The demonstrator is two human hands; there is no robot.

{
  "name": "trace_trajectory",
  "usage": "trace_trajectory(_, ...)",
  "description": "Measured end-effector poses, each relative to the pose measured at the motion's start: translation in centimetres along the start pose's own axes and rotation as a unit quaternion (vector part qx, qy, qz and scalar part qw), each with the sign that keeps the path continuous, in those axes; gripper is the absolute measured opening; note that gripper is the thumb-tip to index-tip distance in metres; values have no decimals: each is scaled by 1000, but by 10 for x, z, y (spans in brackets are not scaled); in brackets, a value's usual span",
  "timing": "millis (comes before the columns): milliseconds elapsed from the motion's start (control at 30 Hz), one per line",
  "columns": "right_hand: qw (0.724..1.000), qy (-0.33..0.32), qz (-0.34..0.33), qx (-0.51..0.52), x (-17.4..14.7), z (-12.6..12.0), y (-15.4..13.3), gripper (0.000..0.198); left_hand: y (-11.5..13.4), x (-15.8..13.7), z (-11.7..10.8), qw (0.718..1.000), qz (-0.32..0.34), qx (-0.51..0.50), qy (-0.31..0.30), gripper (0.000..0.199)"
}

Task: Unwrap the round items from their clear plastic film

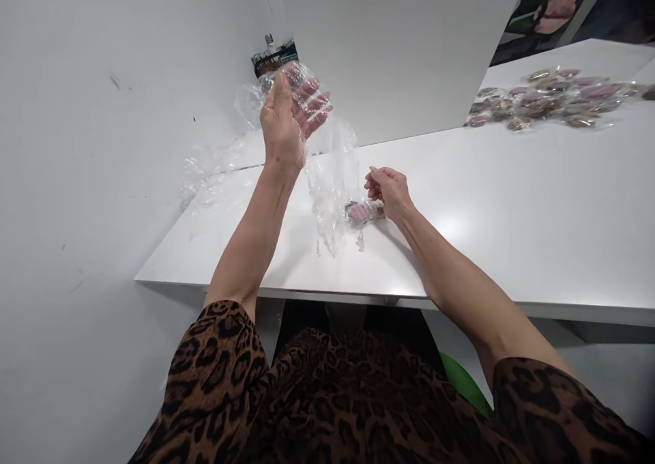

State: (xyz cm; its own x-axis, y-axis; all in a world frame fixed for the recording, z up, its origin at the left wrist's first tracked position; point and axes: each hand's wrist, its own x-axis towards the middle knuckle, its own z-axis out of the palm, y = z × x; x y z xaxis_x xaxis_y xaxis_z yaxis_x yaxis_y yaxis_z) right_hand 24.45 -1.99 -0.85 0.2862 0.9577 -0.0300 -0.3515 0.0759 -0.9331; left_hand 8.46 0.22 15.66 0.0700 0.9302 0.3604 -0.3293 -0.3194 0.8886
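My left hand [290,112] is raised above the back edge of the white table, its fingers curled in a clear plastic bag [320,95] and showing through the film. More crinkled clear plastic [330,191] hangs from near that hand down to the tabletop. Beside its lower end lies a small pink item in clear wrapping [357,211]. My right hand [389,190] hovers just right of this item with thumb and fingers pinched together; whatever they hold is hidden. A small beige scrap [361,241] lies in front of the wrapped item.
Crumpled clear plastic [212,177] lies at the table's left back corner against the wall. A dark pouch with a silver cap [273,56] stands at the back. A pile of wrapped pink and brown items [552,99] sits at the far right, beyond a white partition [399,54].
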Motion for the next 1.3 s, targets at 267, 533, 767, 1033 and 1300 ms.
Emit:
trace_trajectory(267,1000,18,-20,2,5,-6,-3,35,43,10,18,996,84,23,-3,39)
trace_trajectory(533,994,-93,-12,61,-5,-1,-12,51,32,-19,12,995,100,30,1,50)
trace_trajectory(767,979,-191,-42,54,-32,4,-26,60,-38,-73,-20,987,-110,98,-62,42)
trace_trajectory(1033,980,-197,-28,-10,-31,6,-12,35,-70,-81,-85,949,-167,213,-159,30)
trace_trajectory(1300,983,-178,13,-32,-24,6,-4,39,-13,-1,-132,979,-66,141,130,35)
